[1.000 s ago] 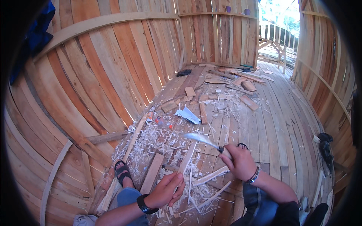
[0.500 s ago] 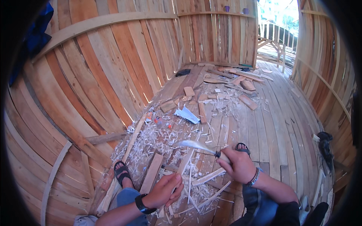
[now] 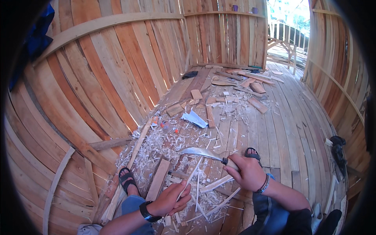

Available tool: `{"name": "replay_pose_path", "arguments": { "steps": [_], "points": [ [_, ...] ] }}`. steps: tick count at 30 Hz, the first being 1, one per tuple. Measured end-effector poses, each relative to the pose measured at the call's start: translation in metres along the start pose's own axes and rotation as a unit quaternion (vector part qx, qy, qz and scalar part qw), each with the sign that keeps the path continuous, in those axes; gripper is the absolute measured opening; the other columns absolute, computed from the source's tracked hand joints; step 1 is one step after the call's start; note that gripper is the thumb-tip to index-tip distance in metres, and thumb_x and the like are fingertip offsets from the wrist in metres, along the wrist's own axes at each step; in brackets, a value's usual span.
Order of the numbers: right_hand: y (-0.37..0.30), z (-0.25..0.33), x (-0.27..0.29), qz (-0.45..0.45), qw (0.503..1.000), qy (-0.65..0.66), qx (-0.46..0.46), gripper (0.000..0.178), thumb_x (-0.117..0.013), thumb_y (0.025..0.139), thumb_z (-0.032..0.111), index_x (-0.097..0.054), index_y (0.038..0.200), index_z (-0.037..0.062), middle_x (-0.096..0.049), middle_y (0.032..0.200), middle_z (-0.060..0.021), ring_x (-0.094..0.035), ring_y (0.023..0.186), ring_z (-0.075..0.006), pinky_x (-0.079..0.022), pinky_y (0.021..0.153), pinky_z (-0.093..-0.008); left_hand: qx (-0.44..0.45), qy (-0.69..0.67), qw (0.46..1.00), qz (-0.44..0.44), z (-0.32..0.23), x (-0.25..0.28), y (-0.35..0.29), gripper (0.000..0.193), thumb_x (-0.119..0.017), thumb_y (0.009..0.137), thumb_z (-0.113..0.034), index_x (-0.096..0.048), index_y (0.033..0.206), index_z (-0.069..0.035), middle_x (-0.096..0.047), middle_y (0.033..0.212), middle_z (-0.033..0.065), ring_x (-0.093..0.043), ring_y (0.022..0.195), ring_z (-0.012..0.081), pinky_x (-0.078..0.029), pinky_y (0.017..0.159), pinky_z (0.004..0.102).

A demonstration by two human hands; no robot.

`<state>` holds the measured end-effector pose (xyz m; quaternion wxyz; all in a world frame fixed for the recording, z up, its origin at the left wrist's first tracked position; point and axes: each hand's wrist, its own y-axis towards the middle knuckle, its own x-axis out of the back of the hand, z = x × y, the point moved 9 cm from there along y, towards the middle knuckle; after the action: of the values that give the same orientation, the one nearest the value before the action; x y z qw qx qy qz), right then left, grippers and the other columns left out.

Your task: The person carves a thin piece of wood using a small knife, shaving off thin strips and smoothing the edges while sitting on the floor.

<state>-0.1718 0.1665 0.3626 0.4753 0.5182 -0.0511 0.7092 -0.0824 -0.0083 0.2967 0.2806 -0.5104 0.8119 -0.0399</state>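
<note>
My right hand (image 3: 246,172) is closed round the pale wooden handle of a curved knife (image 3: 201,152). The blade points left, above the floor and a little beyond my left hand. My left hand (image 3: 172,199) is closed on a thin strip of wood (image 3: 192,173), whose upper end slants up and away toward the blade. Blade and strip look apart, though their exact gap is hard to judge. Beneath them lie a flat wooden board (image 3: 158,179), several loose sticks (image 3: 216,183) and many curled shavings (image 3: 150,143).
My sandaled feet (image 3: 127,180) stand either side of the shavings. Farther off are a bluish-white sheet (image 3: 194,119), wood offcuts (image 3: 257,105) and stacked planks (image 3: 256,77). A plank wall (image 3: 113,66) rises on the left; a doorway (image 3: 288,43) opens at the far right. A black bag (image 3: 338,152) sits by the right wall.
The strip in my left hand has turned so that its narrow edge shows. The knife has shifted slightly left and down, and its blade has rolled to show more of its face.
</note>
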Motion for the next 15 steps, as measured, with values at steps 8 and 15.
{"name": "replay_pose_path", "arguments": {
  "steps": [8, 15],
  "points": [
    [0.004, 0.000, 0.001, 0.016, 1.000, 0.007, -0.023, 0.026, -0.065, 0.088, 0.025, -0.058, 0.100, 0.0035, -0.062, 0.071, -0.0153, -0.062, 0.064, -0.0349, -0.046, 0.066, -0.0405, 0.018, -0.024, 0.999, 0.024, 0.006, -0.001, 0.002, 0.048, -0.021, 0.102, -0.051, -0.035, 0.076, -0.012, -0.030, 0.048, -0.0037, -0.025, 0.029, 0.0078, -0.021, 0.028, 0.0201],
    [0.006, -0.006, 0.001, 0.018, 0.999, -0.012, -0.029, 0.029, -0.061, 0.090, 0.029, -0.054, 0.100, 0.0032, -0.063, 0.076, -0.0195, -0.064, 0.068, -0.0384, -0.051, 0.058, -0.0449, 0.028, -0.064, 0.997, 0.043, 0.010, 0.002, 0.005, 0.052, -0.024, 0.099, -0.057, -0.036, 0.075, -0.013, -0.032, 0.045, -0.0029, -0.029, 0.028, 0.0086, -0.022, 0.026, 0.0205]
  ]
}}
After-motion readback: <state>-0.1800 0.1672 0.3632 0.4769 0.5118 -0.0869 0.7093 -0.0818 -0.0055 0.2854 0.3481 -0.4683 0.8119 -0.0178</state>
